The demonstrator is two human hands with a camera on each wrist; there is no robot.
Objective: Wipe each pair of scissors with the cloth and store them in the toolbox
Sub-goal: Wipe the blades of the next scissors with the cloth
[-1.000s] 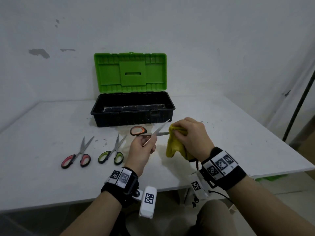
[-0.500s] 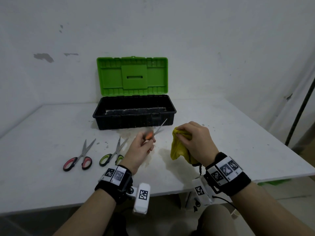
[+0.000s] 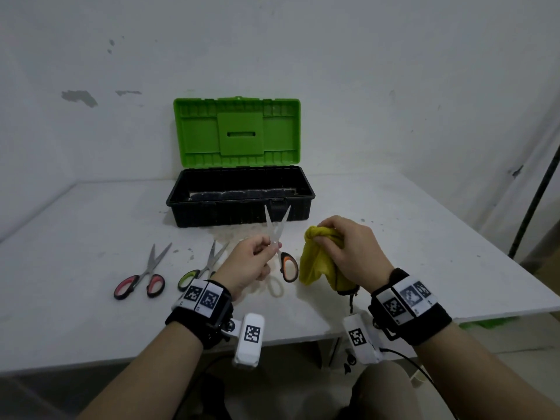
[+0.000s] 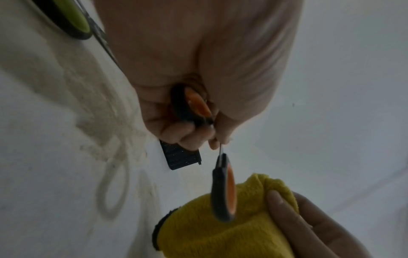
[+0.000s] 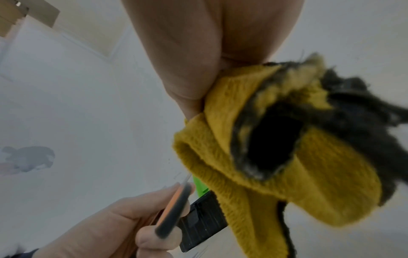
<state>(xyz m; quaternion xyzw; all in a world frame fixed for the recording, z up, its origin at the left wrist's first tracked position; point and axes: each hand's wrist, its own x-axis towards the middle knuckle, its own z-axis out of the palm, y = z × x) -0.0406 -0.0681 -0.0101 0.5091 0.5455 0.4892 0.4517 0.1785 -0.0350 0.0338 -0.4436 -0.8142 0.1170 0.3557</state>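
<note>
Turning orange scissors (image 3: 280, 247) blades-up now.

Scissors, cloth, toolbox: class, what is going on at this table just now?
A person holds the orange scissors in the left hand, blades apart and pointing up toward the toolbox. The right hand grips a bunched yellow cloth just beside them, not touching the blades. The toolbox stands open, and no scissors can be seen inside it. The red scissors and the green scissors lie on the table, waiting their turn.
</note>
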